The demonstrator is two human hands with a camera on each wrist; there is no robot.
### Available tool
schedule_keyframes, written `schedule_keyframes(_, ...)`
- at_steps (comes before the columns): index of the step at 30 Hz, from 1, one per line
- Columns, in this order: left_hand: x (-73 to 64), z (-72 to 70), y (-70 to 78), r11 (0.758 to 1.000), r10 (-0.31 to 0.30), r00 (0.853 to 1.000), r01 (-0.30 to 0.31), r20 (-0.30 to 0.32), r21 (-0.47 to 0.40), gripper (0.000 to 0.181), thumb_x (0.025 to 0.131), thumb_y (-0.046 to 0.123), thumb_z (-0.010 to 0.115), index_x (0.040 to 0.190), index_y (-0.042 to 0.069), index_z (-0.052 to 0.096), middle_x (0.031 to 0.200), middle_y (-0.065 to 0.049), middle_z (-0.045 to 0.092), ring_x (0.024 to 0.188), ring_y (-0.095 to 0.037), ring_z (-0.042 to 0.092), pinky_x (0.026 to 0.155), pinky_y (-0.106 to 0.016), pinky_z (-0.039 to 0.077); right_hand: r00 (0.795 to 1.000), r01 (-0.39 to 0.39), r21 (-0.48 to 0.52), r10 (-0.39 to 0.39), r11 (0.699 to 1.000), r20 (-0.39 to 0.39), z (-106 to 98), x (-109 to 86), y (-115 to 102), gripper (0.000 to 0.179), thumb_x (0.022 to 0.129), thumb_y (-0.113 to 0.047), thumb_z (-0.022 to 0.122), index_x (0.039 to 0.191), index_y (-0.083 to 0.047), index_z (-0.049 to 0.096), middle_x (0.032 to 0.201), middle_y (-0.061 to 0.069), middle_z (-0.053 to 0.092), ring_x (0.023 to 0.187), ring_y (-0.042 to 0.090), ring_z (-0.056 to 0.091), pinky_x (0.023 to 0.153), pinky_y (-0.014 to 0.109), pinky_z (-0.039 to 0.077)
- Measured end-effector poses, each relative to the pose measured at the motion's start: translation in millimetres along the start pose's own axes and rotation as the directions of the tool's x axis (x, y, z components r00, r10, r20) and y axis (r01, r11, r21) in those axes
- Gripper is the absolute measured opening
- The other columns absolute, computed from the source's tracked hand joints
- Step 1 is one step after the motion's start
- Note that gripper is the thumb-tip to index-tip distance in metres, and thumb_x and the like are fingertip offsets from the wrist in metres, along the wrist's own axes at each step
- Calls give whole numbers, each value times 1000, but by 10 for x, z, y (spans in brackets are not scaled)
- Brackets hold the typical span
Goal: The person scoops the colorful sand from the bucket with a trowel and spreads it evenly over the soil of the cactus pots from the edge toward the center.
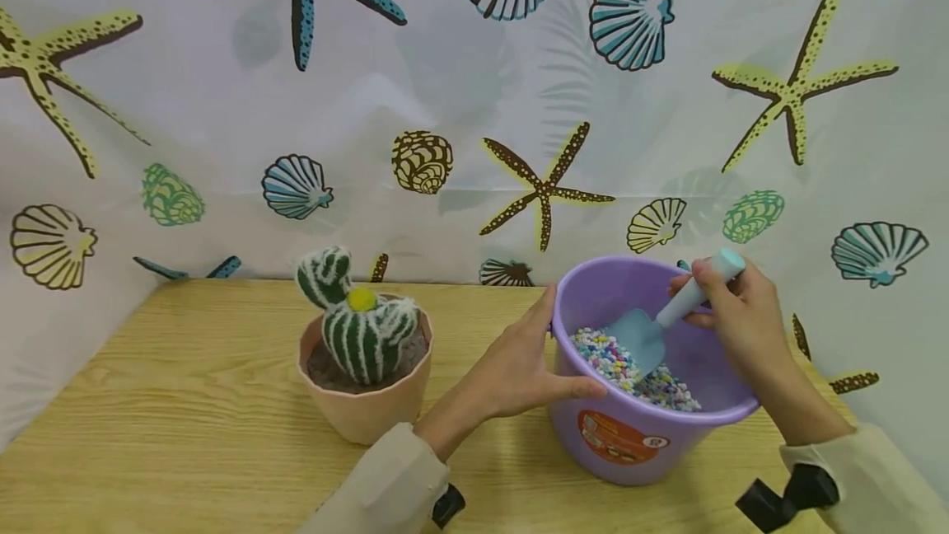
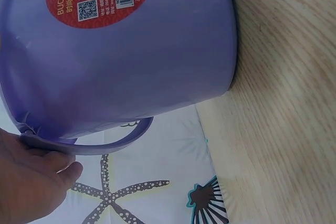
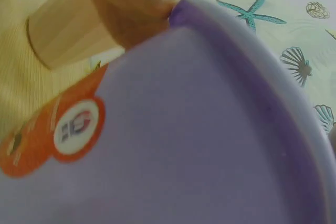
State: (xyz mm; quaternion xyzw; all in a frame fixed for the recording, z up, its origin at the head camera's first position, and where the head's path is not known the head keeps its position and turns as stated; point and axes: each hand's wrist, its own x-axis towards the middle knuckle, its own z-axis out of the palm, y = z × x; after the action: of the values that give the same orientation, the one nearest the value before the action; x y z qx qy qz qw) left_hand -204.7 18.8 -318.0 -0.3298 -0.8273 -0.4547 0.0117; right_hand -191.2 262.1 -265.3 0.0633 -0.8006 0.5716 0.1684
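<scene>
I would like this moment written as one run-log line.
left hand: holds purple bucket at rim | right hand: grips blue scoop | scoop blade: in multicolored pellets inside bucket | potted cactus: left of bucket, on table

My left hand (image 1: 515, 369) holds smooth, faintly glossy plastic, the bucket (image 2: 126, 66), whose label (image 2: 105, 11) looks slick. My right hand (image 1: 745, 316) grips a smooth plastic trowel (image 1: 680, 303) against rough, grainy beads (image 1: 602, 353). The table (image 1: 185, 402) shows wood grain; the cactus (image 1: 361, 344) looks woolly, its pot (image 1: 371, 410) matt, my sleeves (image 1: 385, 476) matt cloth.
</scene>
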Motion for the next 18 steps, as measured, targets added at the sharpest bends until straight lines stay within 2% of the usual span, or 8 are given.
schedule_keyframes(3, 0, -1, -4, 1000, 17, 1000, -17, -9, 0, 116, 66, 45, 85, 153, 20, 12, 145, -5, 44, 127, -21, 50, 105, -44, 41, 999, -43, 156, 42, 987, 13, 9, 12, 6, 19, 99, -27, 50, 98, -8, 52, 81, -14, 70, 79, -1, 68, 65, 20, 56)
schedule_keyframes(7, 2, -6, -1, 1000, 20, 1000, -20, -17, 10, 116, 66, 46, 85, 153, 18, 13, 145, -6, 44, 127, -22, 50, 105, -43, 41, 993, -113, 333, 98, 936, 63, 4, 33, 16, 24, 99, -28, 49, 98, -5, 50, 80, -8, 71, 79, 5, 70, 66, 24, 57)
schedule_keyframes(11, 8, -8, 7, 1000, 28, 1000, -28, -15, 7, 116, 67, 45, 84, 153, 18, 11, 146, -6, 42, 128, -22, 49, 106, -44, 40, 980, -186, 446, 135, 876, 145, -14, 51, 26, 26, 98, -30, 50, 97, -4, 48, 82, -2, 73, 81, 11, 71, 67, 28, 58)
schedule_keyframes(14, 15, 5, 1, 1000, 29, 1000, -29, -11, -6, 117, 68, 45, 84, 154, 19, 9, 148, -6, 40, 129, -22, 48, 106, -44, 39, 970, -232, 493, 160, 839, 185, -47, 60, 43, 24, 98, -30, 49, 96, -5, 50, 83, 0, 73, 81, 13, 72, 68, 29, 58)
schedule_keyframes(18, 52, 24, -17, 998, 31, 999, -32, -12, -52, 113, 68, 38, 86, 153, 17, 14, 145, -6, 44, 128, -23, 49, 105, -46, 40, 951, -306, 545, 219, 781, 219, -109, 80, 71, 24, 99, -29, 46, 96, -6, 49, 84, 2, 74, 82, 15, 72, 69, 31, 59)
